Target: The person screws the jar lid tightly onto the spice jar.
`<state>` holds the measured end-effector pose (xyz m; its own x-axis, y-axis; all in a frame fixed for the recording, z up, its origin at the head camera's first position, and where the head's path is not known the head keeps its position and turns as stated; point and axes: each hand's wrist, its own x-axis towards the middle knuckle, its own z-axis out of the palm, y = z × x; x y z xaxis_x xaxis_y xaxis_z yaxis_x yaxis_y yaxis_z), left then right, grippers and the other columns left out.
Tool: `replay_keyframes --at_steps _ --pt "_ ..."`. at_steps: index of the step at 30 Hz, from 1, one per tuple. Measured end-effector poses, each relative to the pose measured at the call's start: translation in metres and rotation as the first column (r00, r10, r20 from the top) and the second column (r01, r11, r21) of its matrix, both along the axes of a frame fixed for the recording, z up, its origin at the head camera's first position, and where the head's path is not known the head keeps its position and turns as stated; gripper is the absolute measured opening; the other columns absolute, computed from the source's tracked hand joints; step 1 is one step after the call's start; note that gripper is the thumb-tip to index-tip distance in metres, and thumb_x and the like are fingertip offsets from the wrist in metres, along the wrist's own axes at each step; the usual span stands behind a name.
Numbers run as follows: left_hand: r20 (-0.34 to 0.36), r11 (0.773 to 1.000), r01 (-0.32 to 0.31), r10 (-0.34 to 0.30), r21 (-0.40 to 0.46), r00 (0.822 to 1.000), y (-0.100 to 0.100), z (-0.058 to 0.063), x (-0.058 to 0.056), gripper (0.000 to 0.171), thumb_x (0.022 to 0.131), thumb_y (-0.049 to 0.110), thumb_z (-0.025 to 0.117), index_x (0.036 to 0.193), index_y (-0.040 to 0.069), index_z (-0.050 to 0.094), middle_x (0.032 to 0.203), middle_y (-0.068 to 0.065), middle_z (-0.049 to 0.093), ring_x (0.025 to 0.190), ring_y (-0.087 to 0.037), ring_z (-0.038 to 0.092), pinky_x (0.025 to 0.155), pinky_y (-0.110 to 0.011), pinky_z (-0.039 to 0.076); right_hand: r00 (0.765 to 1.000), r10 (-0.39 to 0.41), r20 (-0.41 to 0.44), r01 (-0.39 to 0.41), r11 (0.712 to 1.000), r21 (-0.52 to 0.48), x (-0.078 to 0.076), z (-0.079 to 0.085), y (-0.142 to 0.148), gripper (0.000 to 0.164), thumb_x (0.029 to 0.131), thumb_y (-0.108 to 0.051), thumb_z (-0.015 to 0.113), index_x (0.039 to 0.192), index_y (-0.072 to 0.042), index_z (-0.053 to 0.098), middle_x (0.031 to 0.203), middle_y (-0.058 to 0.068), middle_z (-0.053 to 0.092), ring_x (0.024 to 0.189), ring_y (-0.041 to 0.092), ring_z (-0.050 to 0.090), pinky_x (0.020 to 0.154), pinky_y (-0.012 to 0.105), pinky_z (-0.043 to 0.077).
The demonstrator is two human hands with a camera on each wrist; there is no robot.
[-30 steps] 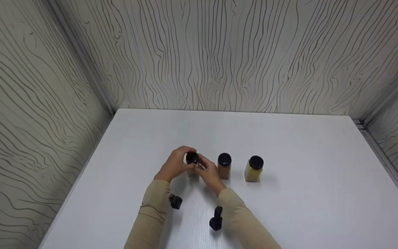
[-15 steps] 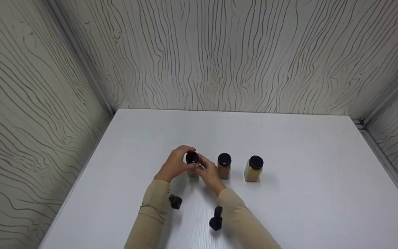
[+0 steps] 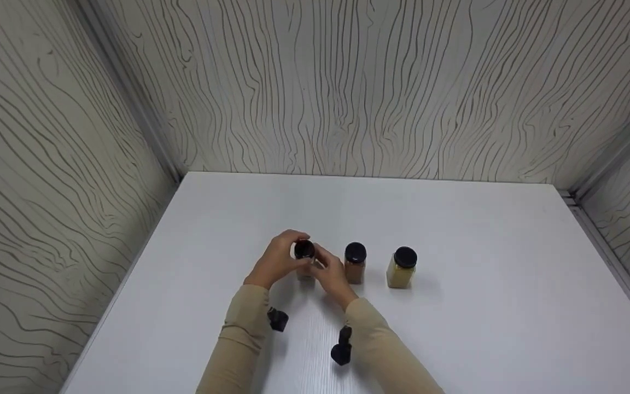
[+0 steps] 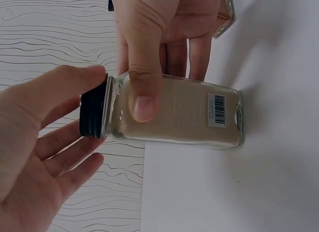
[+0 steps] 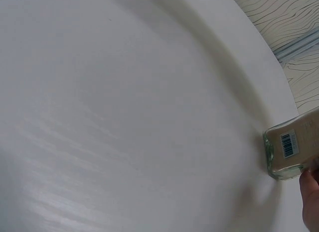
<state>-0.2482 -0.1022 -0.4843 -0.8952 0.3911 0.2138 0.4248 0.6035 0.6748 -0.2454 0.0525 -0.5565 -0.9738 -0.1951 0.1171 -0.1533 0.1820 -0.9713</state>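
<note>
A glass spice jar [image 4: 192,115] of beige powder with a barcode label stands upright at the white table's middle. My left hand [image 3: 279,262] holds its black lid [image 4: 92,111] between thumb and fingers, as the left wrist view shows from close by. Lower down, my right hand [image 3: 333,274] grips the glass body, its thumb laid across the front. In the right wrist view only the jar's lower end [image 5: 293,148] and part of my right hand [image 5: 311,198] appear. Whether the lid is loose on the neck cannot be told.
Just right of my right hand stands a spice jar with reddish-brown contents [image 3: 354,269]. Farther right is a jar of yellow powder [image 3: 400,276]. Both have black lids. The white table [image 3: 490,328] meets wood-grain-patterned walls [image 3: 348,98] at the back and sides.
</note>
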Motion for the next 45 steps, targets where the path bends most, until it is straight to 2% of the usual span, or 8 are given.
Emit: replay_keyframes --at_steps 9,16,23,31,39,45 --pt "-0.013 1.000 0.022 -0.022 0.007 1.000 0.0004 -0.0005 0.0013 0.043 0.081 -0.001 0.072 0.121 -0.004 0.059 0.121 -0.020 0.063 0.118 -0.033 0.060 0.104 -0.044 0.050 1.000 0.005 0.008 -0.005 1.000 0.005 0.0002 -0.0006 0.0002 0.052 0.091 -0.002 0.062 0.139 0.007 0.045 0.142 0.030 0.047 0.133 0.046 0.045 0.113 0.047 0.042" --pt "0.008 1.000 -0.004 0.004 0.009 1.000 -0.0002 -0.0012 0.0016 0.044 0.082 0.004 0.074 0.122 -0.003 0.059 0.120 -0.019 0.063 0.117 -0.032 0.060 0.103 -0.043 0.050 1.000 0.009 0.015 -0.008 1.000 -0.030 0.0012 -0.0010 -0.0003 0.052 0.089 0.003 0.059 0.138 0.008 0.045 0.141 0.030 0.047 0.134 0.046 0.044 0.115 0.049 0.039" --pt "-0.010 1.000 0.025 -0.025 0.013 1.000 -0.0003 -0.0016 0.0013 0.042 0.081 0.000 0.073 0.121 -0.005 0.059 0.120 -0.020 0.063 0.118 -0.034 0.059 0.103 -0.044 0.050 0.999 0.008 0.044 -0.006 0.999 -0.039 0.0010 -0.0018 -0.0009 0.052 0.090 -0.002 0.062 0.139 0.007 0.045 0.144 0.029 0.045 0.135 0.045 0.043 0.115 0.047 0.039" --pt "0.039 1.000 -0.012 0.012 0.005 0.999 -0.0006 -0.0001 0.0009 0.043 0.082 0.005 0.074 0.122 -0.003 0.059 0.121 -0.019 0.063 0.117 -0.032 0.060 0.104 -0.045 0.050 0.998 0.030 0.049 -0.028 0.998 -0.055 0.0020 -0.0001 -0.0003 0.052 0.091 0.000 0.061 0.139 0.008 0.044 0.145 0.030 0.044 0.137 0.045 0.041 0.115 0.048 0.038" --pt "0.025 1.000 0.007 -0.007 0.005 1.000 0.0000 0.0016 0.0017 0.042 0.082 0.001 0.072 0.121 -0.004 0.059 0.121 -0.020 0.063 0.119 -0.033 0.059 0.105 -0.043 0.049 0.997 0.032 0.065 -0.028 0.998 -0.055 0.0013 0.0002 0.0005 0.056 0.091 -0.006 0.064 0.141 0.006 0.043 0.146 0.027 0.043 0.138 0.043 0.040 0.116 0.048 0.037" --pt "0.028 1.000 -0.014 0.014 -0.010 1.000 -0.0006 -0.0007 0.0008 0.043 0.082 0.005 0.074 0.122 -0.003 0.059 0.121 -0.018 0.063 0.117 -0.031 0.060 0.103 -0.041 0.051 0.999 0.027 0.043 -0.025 0.999 -0.046 0.0004 0.0005 0.0006 0.053 0.091 -0.006 0.064 0.139 0.006 0.045 0.145 0.028 0.045 0.137 0.044 0.042 0.115 0.048 0.039"
